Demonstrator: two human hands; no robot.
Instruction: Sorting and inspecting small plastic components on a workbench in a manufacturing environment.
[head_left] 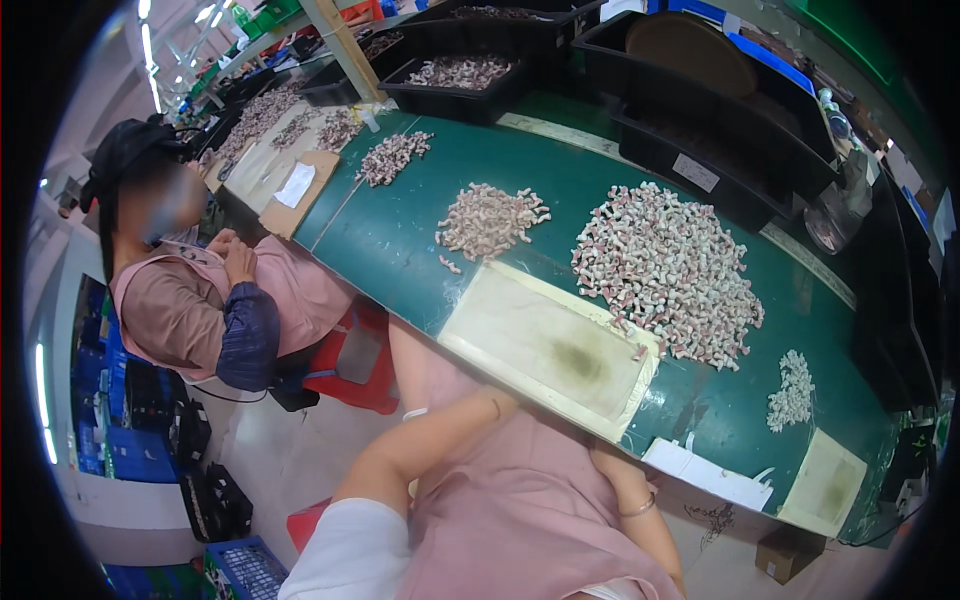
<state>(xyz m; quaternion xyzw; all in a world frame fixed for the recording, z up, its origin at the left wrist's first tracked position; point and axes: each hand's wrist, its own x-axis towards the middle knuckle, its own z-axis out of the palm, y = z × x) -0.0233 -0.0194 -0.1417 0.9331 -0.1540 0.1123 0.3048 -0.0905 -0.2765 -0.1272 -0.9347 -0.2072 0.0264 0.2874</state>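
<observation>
My left forearm crosses my pink apron (520,490), and my left hand (506,402) disappears below the table's near edge, fingers hidden. On the other side, beyond a bracelet, my right hand (620,478) also slips under that edge, its fingers out of sight. Both are nearest to a pale, tape-edged work board (530,325) with a dark smudge, lying on the green table (385,265). Past the board spreads a big pile of small white-and-pink knobbed pieces (665,270). A smaller, duller pile (490,220) lies to its left. What either hand touches cannot be seen.
At left a co-worker (210,300) in a pink apron sits with hands together. Black bins (700,160) line the far side. A small white pile (790,390), a second pale board (825,483) and a white box (705,475) are at right. A red stool (350,375) stands left.
</observation>
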